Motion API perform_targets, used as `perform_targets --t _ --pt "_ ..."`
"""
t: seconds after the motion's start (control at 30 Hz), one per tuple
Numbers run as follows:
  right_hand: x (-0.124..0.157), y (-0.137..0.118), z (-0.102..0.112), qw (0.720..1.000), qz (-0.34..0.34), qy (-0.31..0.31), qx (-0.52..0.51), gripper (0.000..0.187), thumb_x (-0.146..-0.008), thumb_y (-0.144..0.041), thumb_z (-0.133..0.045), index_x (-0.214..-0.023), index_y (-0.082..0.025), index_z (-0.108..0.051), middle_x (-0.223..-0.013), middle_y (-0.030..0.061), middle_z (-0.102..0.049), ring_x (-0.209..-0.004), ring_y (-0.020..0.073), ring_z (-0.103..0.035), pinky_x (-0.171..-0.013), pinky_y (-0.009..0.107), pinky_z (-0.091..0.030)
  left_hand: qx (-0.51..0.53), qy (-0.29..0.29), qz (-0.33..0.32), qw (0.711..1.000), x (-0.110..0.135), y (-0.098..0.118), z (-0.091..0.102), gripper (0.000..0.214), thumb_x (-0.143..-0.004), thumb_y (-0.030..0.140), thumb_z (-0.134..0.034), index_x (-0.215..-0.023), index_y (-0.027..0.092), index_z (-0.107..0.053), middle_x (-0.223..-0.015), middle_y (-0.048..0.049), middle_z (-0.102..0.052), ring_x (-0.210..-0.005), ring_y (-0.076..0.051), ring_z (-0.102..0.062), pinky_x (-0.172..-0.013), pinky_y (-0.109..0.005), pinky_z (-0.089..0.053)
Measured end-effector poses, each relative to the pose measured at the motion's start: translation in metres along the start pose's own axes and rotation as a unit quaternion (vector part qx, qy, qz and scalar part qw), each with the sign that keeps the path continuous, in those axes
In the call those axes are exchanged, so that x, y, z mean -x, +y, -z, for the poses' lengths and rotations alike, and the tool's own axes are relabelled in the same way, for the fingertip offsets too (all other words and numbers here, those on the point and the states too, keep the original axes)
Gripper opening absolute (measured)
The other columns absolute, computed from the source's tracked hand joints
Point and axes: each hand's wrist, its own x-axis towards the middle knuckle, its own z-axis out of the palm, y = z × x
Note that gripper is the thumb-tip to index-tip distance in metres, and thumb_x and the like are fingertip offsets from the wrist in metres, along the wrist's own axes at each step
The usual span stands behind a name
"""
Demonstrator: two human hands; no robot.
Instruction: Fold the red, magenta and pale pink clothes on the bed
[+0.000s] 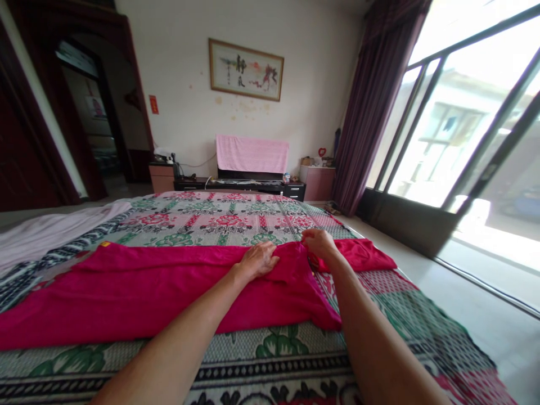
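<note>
1. A long, bright magenta-pink cloth garment [160, 287] lies spread sideways across a bed covered with a green, pink, black and white floral woven bedspread [228, 222]. A small yellow patch [105, 244] shows at its upper left corner.
2. The left hand [259, 260] rests palm down on the garment, right of its middle, fingers slightly bent; I cannot tell whether it grips any fabric.
3. The right hand [319, 242] has its fingers and thumb drawn together, pinching the garment at its upper right edge.
4. A flat-folded, bright red cloth [363, 255] lies just beyond the right hand, beside the garment's right end.
5. At the bed's left side lies a loose pale pink cloth [63, 228].
6. Beyond the bed, a light pink towel-like cover [253, 153] drapes over a dark screen [248, 175], below a gold-framed picture [247, 70] on the wall.
</note>
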Motion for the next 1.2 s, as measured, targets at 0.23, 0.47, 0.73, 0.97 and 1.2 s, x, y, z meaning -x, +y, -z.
perform_targets --t 0.23,0.47,0.73,0.97,1.2 --pt "0.0 -0.007 0.004 0.999 0.025 -0.006 -0.021 0.028 -0.069 -0.015 -0.054 -0.088 -0.021 -0.075 -0.079 -0.0002 -0.072 -0.078 0.0137 -0.064 -0.071 0.019 -0.047 0.02 0.031 -0.054 0.998 0.004 0.016 0.012 0.029 -0.087 0.024 -0.043 -0.108 0.019 -0.062 -0.12 -0.0077 -0.06 -0.118 -0.02 -0.05 -0.105 -0.034 -0.037" --pt "0.011 -0.01 -0.014 0.992 0.071 -0.083 0.058 0.034 -0.068 -0.008 -0.052 -0.091 -0.02 -0.075 -0.083 0.0022 -0.073 -0.082 0.0156 -0.064 -0.074 0.02 -0.046 0.018 -0.02 -0.072 0.997 0.007 0.018 0.003 0.036 -0.09 0.037 -0.038 -0.11 0.016 -0.06 -0.123 -0.0109 -0.058 -0.118 -0.022 -0.05 -0.105 -0.035 -0.037" --pt "0.018 -0.012 -0.02 0.979 0.118 -0.126 0.104 0.042 -0.068 -0.006 -0.051 -0.103 -0.017 -0.071 -0.102 0.0088 -0.07 -0.093 0.0187 -0.063 -0.081 0.021 -0.045 -0.028 -0.018 -0.025 0.999 0.014 0.032 0.007 0.04 -0.088 0.043 -0.041 -0.113 0.017 -0.059 -0.127 -0.0108 -0.055 -0.122 -0.026 -0.046 -0.105 -0.04 -0.034" --pt "0.024 -0.013 -0.025 0.98 0.13 -0.098 0.117 0.041 -0.07 -0.007 -0.049 -0.104 -0.015 -0.07 -0.105 0.0094 -0.069 -0.098 0.0189 -0.061 -0.085 0.021 -0.042 -0.059 -0.054 -0.054 0.995 0.045 0.048 0.039 0.035 -0.086 0.044 -0.047 -0.098 0.017 -0.065 -0.108 -0.0117 -0.062 -0.107 -0.027 -0.055 -0.097 -0.041 -0.041" --pt "0.041 -0.03 0.002 0.979 0.12 -0.111 0.121 0.033 -0.07 -0.009 -0.049 -0.093 -0.016 -0.073 -0.086 0.0053 -0.072 -0.083 0.0161 -0.063 -0.067 0.019 -0.042 -0.014 -0.006 -0.095 0.995 0.09 0.03 0.06 0.025 -0.085 0.033 -0.051 -0.099 0.018 -0.065 -0.102 -0.0077 -0.063 -0.099 -0.021 -0.058 -0.091 -0.032 -0.045"
